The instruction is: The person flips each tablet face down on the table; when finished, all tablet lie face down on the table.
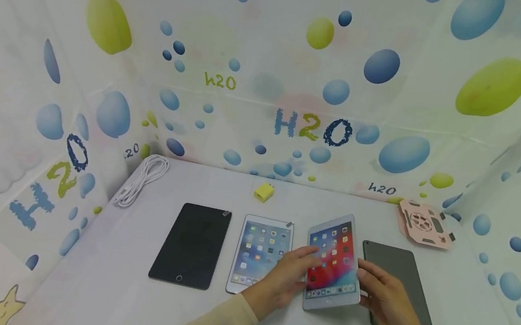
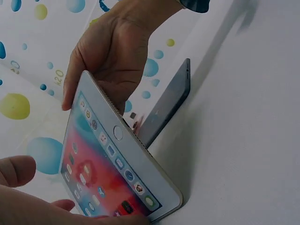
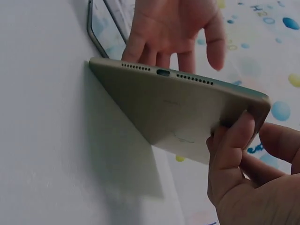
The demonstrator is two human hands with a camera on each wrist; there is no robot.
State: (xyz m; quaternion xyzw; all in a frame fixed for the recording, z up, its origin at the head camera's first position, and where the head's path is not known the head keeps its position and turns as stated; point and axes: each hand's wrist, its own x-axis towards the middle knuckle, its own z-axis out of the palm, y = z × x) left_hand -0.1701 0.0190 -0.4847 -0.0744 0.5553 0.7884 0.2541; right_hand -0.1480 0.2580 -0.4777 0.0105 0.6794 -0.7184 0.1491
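A white-framed tablet (image 1: 333, 263) with a lit red and blue home screen is tilted up off the table. My right hand (image 1: 386, 299) grips its right edge, fingers behind and thumb at the side. My left hand (image 1: 284, 279) lies at its left edge with fairly straight fingers against it and the thumb apart, as the right wrist view shows. In that view the tablet's plain back (image 3: 178, 110) faces the camera, a lower corner near the table. Under my left forearm lies a second lit white tablet (image 1: 262, 250), partly covered.
A black-screened tablet (image 1: 191, 245) lies at left. A dark grey tablet (image 1: 404, 279) lies face down at right, partly behind my right hand. At the back are a coiled white cable (image 1: 141, 181), a yellow charger plug (image 1: 264, 191) and a pink flat object (image 1: 425, 223). Patterned curtains (image 1: 254, 71) surround the table.
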